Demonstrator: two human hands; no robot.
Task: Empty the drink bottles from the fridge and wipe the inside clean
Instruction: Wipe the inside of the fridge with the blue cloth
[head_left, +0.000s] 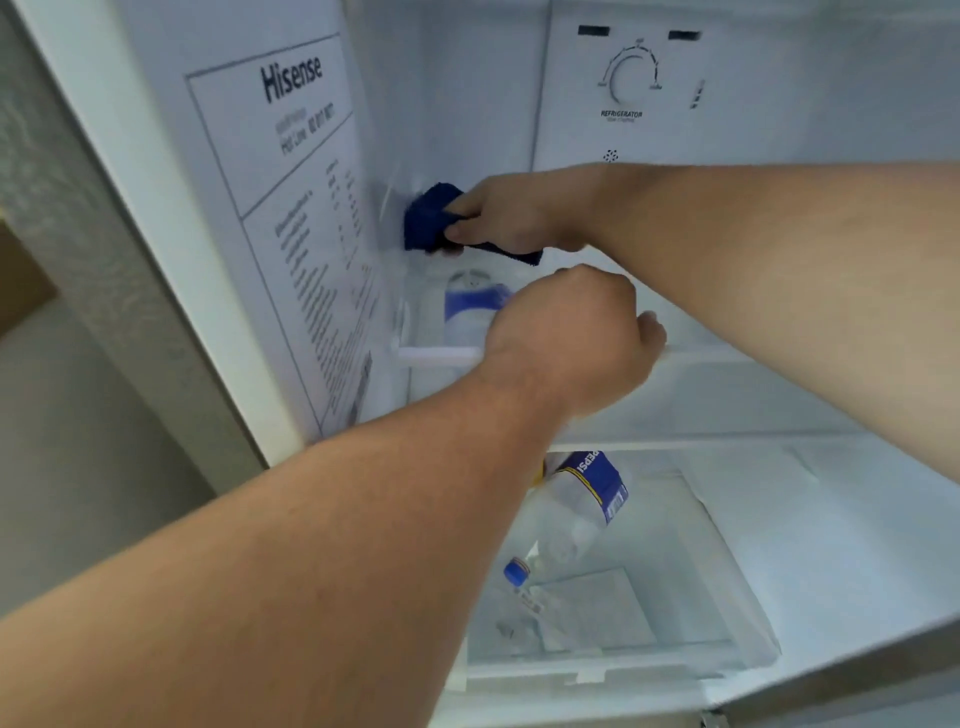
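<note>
My right hand (511, 218) grips a dark blue cloth (428, 221) and presses it against the fridge's left inner wall (400, 130), just above the glass shelf. My left hand (566, 338) is curled over the front rail of that shelf (436, 356). A clear bottle with a blue label (470, 306) shows blurred behind my left hand; I cannot tell whether it stands on or below the shelf. A clear Pepsi bottle (582, 504) with a blue cap lies tilted in the transparent drawer (727, 571) at the bottom.
The thermostat dial panel (631, 78) sits on the back wall above my right arm. A Hisense sticker (291, 156) covers the left side wall near the opening. A beige room wall (78, 415) lies to the left of the fridge.
</note>
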